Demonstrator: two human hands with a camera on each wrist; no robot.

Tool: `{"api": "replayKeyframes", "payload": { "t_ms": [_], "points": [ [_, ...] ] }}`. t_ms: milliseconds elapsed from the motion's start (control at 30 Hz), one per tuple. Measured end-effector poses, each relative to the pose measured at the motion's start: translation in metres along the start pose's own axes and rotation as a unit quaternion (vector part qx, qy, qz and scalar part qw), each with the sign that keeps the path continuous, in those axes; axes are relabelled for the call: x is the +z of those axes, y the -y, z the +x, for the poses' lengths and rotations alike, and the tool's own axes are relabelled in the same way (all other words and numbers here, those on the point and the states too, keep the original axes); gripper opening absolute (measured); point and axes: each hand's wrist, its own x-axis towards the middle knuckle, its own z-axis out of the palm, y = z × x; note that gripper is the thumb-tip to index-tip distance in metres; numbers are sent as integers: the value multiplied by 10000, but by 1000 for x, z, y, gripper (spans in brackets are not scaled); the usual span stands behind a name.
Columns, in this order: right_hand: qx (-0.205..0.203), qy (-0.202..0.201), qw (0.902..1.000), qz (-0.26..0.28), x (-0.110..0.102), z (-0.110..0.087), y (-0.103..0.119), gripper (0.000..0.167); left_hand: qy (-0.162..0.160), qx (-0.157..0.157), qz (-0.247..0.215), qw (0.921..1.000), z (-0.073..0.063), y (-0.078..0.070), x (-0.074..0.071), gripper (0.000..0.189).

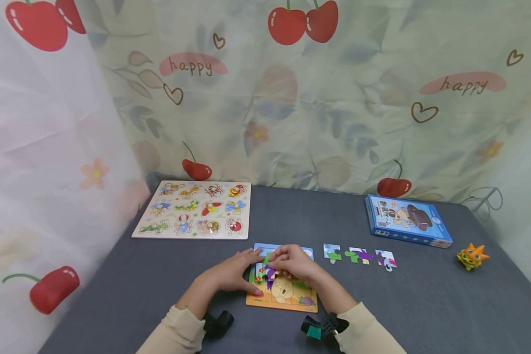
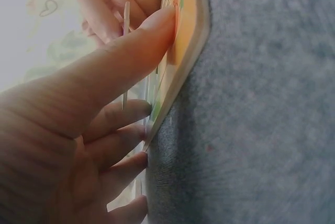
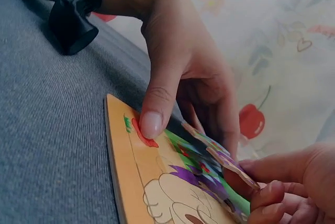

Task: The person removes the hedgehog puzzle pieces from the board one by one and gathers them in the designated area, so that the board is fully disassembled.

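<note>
A jigsaw board [image 1: 287,307] with an orange lower border lies flat on the table. The left hand [image 1: 229,271] rests at its left side; its thumb [image 3: 153,122] presses on the orange border and its fingers reach along the edge. Between thumb and fingertips, the right hand [image 1: 297,263] pinches a purple and green puzzle piece [image 3: 230,165], tilted above the board's middle. In the left wrist view the raised puzzle piece [image 2: 126,51] appears edge-on, with the right hand [image 2: 118,4] behind it. A printed animal figure [image 3: 183,198] shows on the board.
Three loose puzzle pieces [image 1: 360,255] lie in a row right of the board. A peg board with insect pictures [image 1: 194,210] lies back left. A blue box [image 1: 408,220] and a small orange and yellow toy [image 1: 472,256] sit at the right. A printed curtain [image 1: 292,123] hangs behind.
</note>
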Motion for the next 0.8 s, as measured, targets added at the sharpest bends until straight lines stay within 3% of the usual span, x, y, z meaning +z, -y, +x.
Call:
{"api": "replayKeyframes", "payload": {
  "t_ms": [267,800],
  "points": [
    [-176,177,9997,12,-19,-11,2,22,27,-20,34,10000,0,0,0,79],
    [24,-423,9978,-513,-63,-42,-14,29,46,-149,54,9999,1,0,2,80]
  ]
}}
